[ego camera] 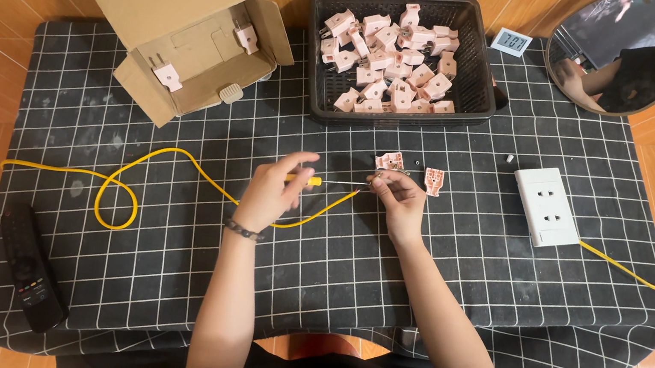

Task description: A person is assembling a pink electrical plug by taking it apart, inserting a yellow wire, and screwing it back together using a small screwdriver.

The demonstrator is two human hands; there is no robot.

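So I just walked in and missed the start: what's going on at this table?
A person sits at a table under a black checked cloth. Their left hand grips a yellow-handled tool, seemingly a screwdriver, aimed at a small part pinched in the right hand, beside the yellow cable. Two opened pink plug pieces lie just beyond. A black basket holds many more pink plugs; a white socket block sits to the right.
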